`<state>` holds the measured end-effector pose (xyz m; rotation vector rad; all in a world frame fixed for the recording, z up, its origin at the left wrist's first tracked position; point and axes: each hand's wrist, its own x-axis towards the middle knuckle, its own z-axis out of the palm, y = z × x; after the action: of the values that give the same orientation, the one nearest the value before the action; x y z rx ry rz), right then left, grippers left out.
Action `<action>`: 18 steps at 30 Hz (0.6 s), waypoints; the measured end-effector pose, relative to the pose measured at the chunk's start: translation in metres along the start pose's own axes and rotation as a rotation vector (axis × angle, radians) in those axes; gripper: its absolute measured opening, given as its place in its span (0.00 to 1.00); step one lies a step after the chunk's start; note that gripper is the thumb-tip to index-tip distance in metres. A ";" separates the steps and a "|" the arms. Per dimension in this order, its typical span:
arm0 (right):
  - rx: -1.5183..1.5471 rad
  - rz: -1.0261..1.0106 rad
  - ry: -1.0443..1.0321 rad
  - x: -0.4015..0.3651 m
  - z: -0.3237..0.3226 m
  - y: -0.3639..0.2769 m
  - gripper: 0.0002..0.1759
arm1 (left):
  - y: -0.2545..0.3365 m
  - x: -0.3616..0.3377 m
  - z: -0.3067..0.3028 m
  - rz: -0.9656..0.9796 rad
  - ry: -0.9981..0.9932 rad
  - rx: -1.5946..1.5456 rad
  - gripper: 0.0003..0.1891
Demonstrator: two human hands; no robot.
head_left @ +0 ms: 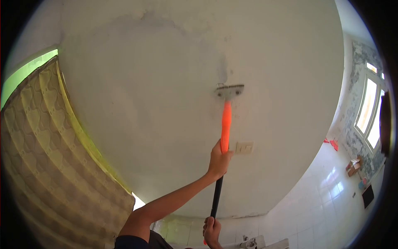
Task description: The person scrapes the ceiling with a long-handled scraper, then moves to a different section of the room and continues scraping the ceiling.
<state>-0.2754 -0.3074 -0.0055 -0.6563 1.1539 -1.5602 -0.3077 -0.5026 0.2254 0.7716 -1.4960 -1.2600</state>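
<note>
A long-handled scraper [226, 120] reaches up the pale wall [166, 91], its wide blade at or against the surface below a grey stain. The upper part of its handle is orange and the lower part black. My left hand [219, 161] is closed around the handle at the lower end of the orange part, with the arm stretched up from the lower left. Lower down, my right hand [212, 231] grips the black shaft near the bottom of the view. A bit of orange shows below that hand.
A light switch plate [244, 147] is on the wall just right of my left hand. On the left hangs a patterned curtain [62, 166]. To the right are a window [367, 110], glossy floor tiles [315, 199], a red item [334, 144] and a small box [353, 167].
</note>
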 end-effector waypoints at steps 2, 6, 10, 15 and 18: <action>0.011 0.009 0.011 0.003 -0.002 0.010 0.27 | -0.010 -0.003 -0.001 0.001 -0.013 0.028 0.09; -0.161 -0.250 0.076 0.003 0.006 -0.004 0.24 | 0.019 0.006 0.000 -0.002 -0.063 -0.012 0.08; -0.116 -0.169 0.058 -0.005 0.009 -0.019 0.24 | 0.012 0.002 -0.003 0.000 -0.032 -0.008 0.08; -0.133 -0.225 0.094 0.003 0.014 0.012 0.24 | 0.007 -0.003 -0.005 -0.008 -0.011 0.041 0.08; -0.141 -0.229 0.066 0.003 0.015 0.006 0.24 | 0.013 0.001 -0.007 -0.009 -0.028 0.032 0.09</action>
<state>-0.2609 -0.3155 -0.0056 -0.8605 1.2830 -1.7132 -0.2993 -0.5023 0.2374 0.7850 -1.5399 -1.2608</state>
